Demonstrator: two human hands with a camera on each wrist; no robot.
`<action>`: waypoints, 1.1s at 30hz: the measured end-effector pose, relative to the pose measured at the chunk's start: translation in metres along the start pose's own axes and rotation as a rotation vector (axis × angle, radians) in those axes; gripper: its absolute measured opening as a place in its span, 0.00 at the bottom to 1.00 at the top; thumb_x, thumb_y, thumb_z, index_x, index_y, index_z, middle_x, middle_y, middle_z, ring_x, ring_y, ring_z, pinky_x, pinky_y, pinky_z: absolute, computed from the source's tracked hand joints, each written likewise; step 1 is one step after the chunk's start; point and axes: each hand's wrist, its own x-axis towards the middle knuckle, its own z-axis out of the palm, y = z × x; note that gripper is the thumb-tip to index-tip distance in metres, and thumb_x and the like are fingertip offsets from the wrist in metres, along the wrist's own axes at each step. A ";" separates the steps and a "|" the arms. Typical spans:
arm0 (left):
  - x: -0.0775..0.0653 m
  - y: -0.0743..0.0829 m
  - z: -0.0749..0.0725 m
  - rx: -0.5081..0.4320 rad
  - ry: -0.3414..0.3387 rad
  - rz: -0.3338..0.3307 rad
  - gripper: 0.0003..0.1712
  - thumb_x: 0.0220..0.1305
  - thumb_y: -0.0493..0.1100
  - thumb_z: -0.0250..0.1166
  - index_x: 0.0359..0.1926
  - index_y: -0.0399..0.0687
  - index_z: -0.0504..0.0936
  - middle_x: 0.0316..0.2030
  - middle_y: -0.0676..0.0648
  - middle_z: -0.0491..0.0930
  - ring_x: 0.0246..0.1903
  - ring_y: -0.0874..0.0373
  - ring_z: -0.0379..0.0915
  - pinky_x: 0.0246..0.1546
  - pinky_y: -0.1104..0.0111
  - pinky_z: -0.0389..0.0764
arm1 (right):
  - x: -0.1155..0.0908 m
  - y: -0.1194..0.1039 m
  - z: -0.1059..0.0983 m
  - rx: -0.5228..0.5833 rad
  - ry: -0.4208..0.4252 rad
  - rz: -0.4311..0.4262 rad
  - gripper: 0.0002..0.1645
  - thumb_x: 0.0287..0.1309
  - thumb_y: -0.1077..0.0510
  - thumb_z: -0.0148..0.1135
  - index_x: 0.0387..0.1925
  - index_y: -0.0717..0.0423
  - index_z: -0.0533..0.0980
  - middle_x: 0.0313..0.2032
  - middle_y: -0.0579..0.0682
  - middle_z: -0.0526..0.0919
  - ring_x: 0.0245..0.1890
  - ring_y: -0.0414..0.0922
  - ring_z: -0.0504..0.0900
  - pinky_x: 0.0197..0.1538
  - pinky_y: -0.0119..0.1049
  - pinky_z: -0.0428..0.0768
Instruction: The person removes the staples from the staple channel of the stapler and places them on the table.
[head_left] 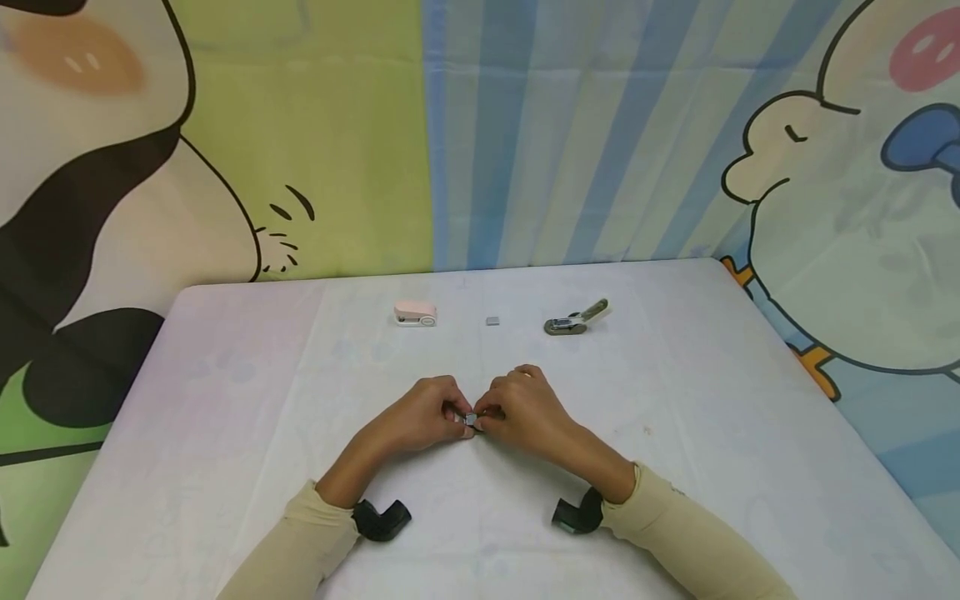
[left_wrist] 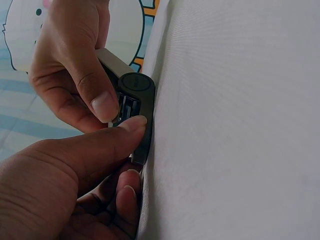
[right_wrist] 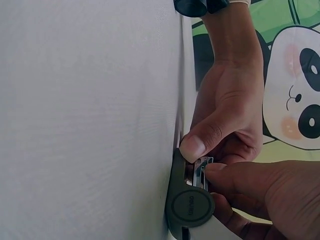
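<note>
Both hands meet low over the white table around a small dark grey-green stapler (right_wrist: 175, 200), its light handle (left_wrist: 114, 64) swung up from the round pivot. My left hand (head_left: 420, 417) grips the stapler's front end, thumb laid along its side. The right hand (head_left: 528, 412) pinches at the silver metal magazine (right_wrist: 201, 172), thumb touching its upper edge. Whether a separate staple strip lies between those fingertips I cannot tell. From the head view only a little silver metal shows between the hands; fingers hide most of the stapler.
Along the far part of the table (head_left: 225, 375) stand a pink stapler (head_left: 416, 314), a small grey block like a staple strip (head_left: 492, 321), and a green-grey stapler with its handle raised (head_left: 570, 326). Behind hangs a cartoon-printed curtain (head_left: 360, 150). Black wrist cameras sit on both forearms.
</note>
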 end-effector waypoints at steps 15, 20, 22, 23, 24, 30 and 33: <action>0.000 0.000 0.000 0.008 0.007 0.023 0.08 0.50 0.37 0.76 0.32 0.48 0.87 0.28 0.53 0.73 0.26 0.62 0.70 0.28 0.69 0.74 | -0.001 -0.004 0.000 -0.148 0.035 -0.090 0.04 0.51 0.57 0.74 0.32 0.47 0.87 0.29 0.38 0.83 0.33 0.40 0.77 0.64 0.57 0.59; 0.001 -0.001 0.000 0.004 0.005 0.030 0.08 0.50 0.37 0.76 0.32 0.48 0.87 0.28 0.53 0.73 0.26 0.62 0.70 0.28 0.69 0.74 | -0.002 -0.004 0.002 -0.200 0.071 -0.116 0.04 0.50 0.55 0.75 0.31 0.47 0.87 0.28 0.39 0.83 0.32 0.41 0.77 0.64 0.57 0.59; 0.001 -0.002 0.000 0.008 0.005 0.033 0.08 0.50 0.37 0.76 0.32 0.48 0.87 0.27 0.53 0.73 0.26 0.62 0.70 0.28 0.69 0.74 | -0.002 -0.004 0.002 -0.209 0.080 -0.114 0.04 0.50 0.55 0.75 0.31 0.47 0.86 0.28 0.39 0.83 0.31 0.41 0.76 0.64 0.57 0.59; 0.002 -0.002 0.000 0.010 0.005 0.033 0.08 0.50 0.37 0.76 0.32 0.48 0.87 0.27 0.53 0.73 0.26 0.62 0.70 0.28 0.69 0.74 | -0.002 -0.004 0.002 -0.211 0.082 -0.111 0.04 0.50 0.55 0.75 0.30 0.47 0.86 0.28 0.39 0.83 0.31 0.41 0.76 0.64 0.57 0.58; 0.002 -0.002 0.000 0.011 0.004 0.034 0.08 0.50 0.37 0.76 0.32 0.48 0.87 0.27 0.53 0.73 0.26 0.62 0.70 0.28 0.69 0.74 | -0.002 -0.004 0.002 -0.211 0.085 -0.110 0.04 0.50 0.55 0.75 0.30 0.47 0.86 0.28 0.39 0.83 0.31 0.41 0.77 0.64 0.57 0.59; 0.001 -0.001 0.000 0.006 0.000 0.023 0.08 0.50 0.37 0.76 0.33 0.48 0.87 0.28 0.53 0.73 0.26 0.62 0.70 0.28 0.69 0.74 | -0.001 -0.003 0.004 -0.214 0.091 -0.112 0.04 0.51 0.55 0.75 0.29 0.48 0.86 0.28 0.40 0.83 0.33 0.41 0.77 0.64 0.57 0.59; 0.001 -0.001 -0.001 0.008 0.000 0.023 0.07 0.50 0.37 0.76 0.33 0.47 0.87 0.28 0.52 0.73 0.26 0.62 0.70 0.28 0.69 0.74 | -0.001 -0.003 0.004 -0.216 0.094 -0.113 0.04 0.51 0.55 0.74 0.29 0.48 0.86 0.28 0.40 0.83 0.33 0.41 0.77 0.64 0.57 0.59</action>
